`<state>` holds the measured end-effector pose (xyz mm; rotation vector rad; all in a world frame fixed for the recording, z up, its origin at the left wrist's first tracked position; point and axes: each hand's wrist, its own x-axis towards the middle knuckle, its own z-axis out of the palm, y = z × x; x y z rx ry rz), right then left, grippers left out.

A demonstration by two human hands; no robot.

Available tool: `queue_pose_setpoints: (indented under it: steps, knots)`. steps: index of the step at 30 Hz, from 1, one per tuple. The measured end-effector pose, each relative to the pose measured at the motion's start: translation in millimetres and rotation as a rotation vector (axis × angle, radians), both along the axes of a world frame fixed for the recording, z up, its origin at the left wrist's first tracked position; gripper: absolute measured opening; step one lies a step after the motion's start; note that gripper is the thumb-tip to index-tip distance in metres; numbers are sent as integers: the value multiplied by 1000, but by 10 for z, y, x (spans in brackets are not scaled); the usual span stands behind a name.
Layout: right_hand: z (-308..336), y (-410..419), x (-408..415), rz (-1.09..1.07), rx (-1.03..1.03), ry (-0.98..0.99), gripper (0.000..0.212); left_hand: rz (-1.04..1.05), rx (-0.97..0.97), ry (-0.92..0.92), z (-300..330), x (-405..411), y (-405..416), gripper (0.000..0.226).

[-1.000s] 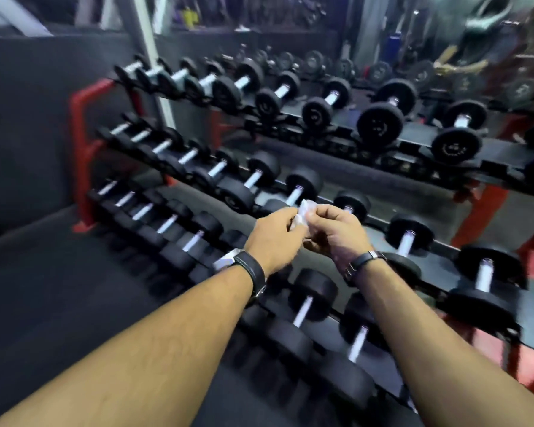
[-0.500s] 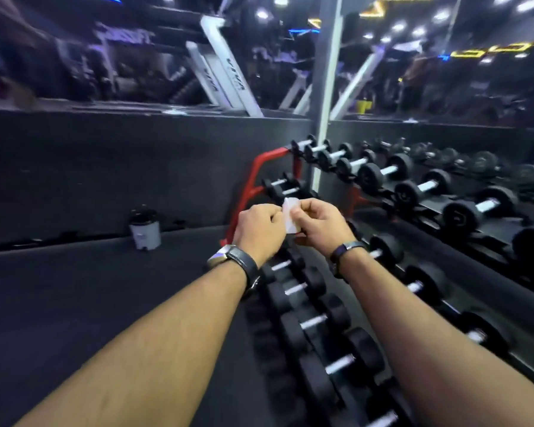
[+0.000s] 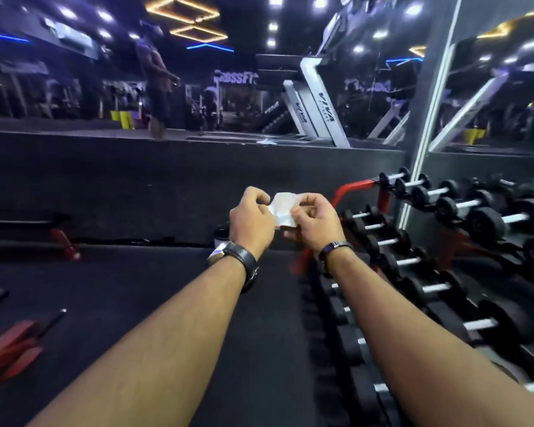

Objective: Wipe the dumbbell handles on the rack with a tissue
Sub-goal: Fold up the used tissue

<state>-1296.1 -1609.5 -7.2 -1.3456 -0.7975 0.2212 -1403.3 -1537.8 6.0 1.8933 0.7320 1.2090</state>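
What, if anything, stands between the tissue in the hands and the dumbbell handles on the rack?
Nothing visible. Both hands, left and right, hold the tissue in open air left of the rack; the nearest dumbbell handles lie exposed to its right.

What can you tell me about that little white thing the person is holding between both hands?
It is a tissue, white and thin, looking like soft paper, folded or crumpled into a small uneven pad. The left hand pinches its left edge and the right hand grips its right side. It is held up in the air, left of the dumbbell rack, touching no dumbbell.
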Motion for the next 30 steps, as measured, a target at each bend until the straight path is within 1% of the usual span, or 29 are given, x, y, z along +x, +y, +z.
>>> queue_pose_setpoints:
  steps: [4,7,9,11,13,16,19,22,24,28,30]
  knots:
    - [-32,645,214,2,4,-7,22,15,49,-15,-43,175,675,34]
    - [18,1135,416,7,-36,-69,32,14,58,5,-39,366,1140,37]
    - [60,1505,601,4,-60,-111,32,0,26,16,-1,552,1490,35]
    - [103,1777,744,17,-52,-73,33,-14,-7,1,29,713,1785,27]
    - [137,2120,946,33,-20,-17,29,2,24,17,68,955,2137,19]
    - [102,2518,1248,32,-28,-43,14,-15,6,6,-2,1304,2600,20]
    - [22,2986,1711,23,-29,-51,17,-10,32,14,-103,1724,3081,21]
    - [-33,3452,2204,68,-10,-35,20,29,87,33,-169,2159,3547,20]
    - [-52,3790,2563,87,0,-29,19,36,68,8,-196,2488,3882,19]
    - [50,4449,3310,56,-21,-40,22,65,-22,19,-97,3126,4518,35]
    - [155,4795,3708,24,-33,-70,26,77,-44,19,18,3459,4851,38]
